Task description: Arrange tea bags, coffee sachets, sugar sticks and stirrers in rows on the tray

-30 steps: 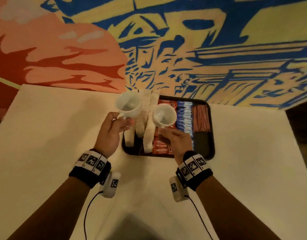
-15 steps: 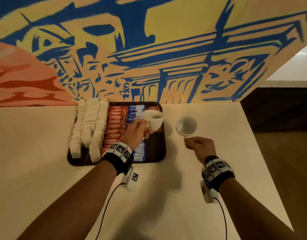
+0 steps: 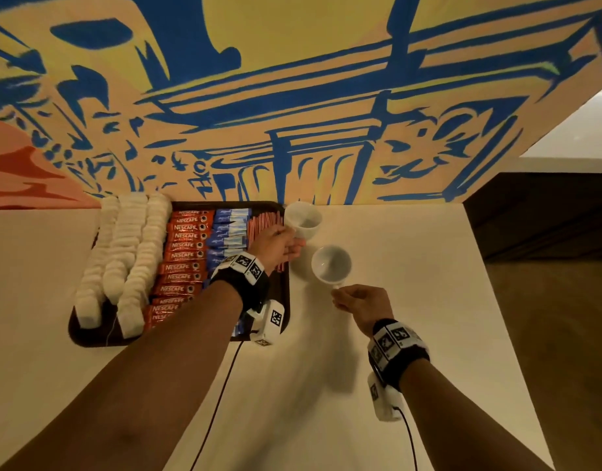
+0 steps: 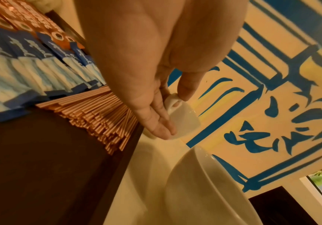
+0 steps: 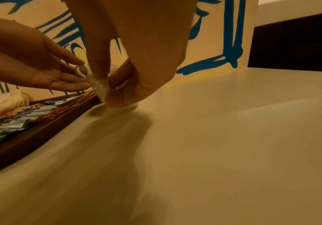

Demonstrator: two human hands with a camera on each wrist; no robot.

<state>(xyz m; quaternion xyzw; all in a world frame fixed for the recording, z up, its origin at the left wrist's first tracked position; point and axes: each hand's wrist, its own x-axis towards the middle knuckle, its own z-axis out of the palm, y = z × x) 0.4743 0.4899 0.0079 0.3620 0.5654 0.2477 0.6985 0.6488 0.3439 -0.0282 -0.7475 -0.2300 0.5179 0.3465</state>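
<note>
My left hand and right hand each pinch a small white ceramic cup's handle, right of the dark rectangular tray at mid-frame.

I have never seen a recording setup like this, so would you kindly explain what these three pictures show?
No machine here: a person wears cameras on the head and on both wrists. The head view looks down at a pale table. On it sits a dark tray with rows of white tea bags, red coffee sachets, blue sugar sticks and stirrers. The left hand holds the far white cup by its handle; the right hand pinches the near white cup. Each wrist view looks along that hand's fingers.
</note>
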